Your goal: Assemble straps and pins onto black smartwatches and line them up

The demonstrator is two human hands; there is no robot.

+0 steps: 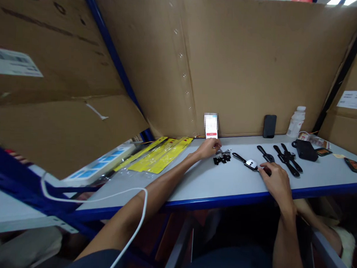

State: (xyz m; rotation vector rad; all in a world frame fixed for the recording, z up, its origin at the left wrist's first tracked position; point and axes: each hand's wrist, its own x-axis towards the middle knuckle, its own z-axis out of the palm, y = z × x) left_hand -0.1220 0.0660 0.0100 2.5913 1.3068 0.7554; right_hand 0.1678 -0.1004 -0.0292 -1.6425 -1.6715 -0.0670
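My right hand grips one end of a spokeshave, a black two-handled tool with a silver plate in its middle, lying on the table; its other handle points left. Over the table, my left hand has its fingers curled together beside a pile of small black parts and some small shiny metal pieces. Whatever those fingers pinch is hidden. To the right are more black spokeshaves: one just behind my right hand, and others lying crossed.
A lit phone leans on the cardboard wall. Yellow packaging sleeves lie left, beside a white box with blue squares. A dark upright block, bottle and black case stand right. A white cable crosses my left arm.
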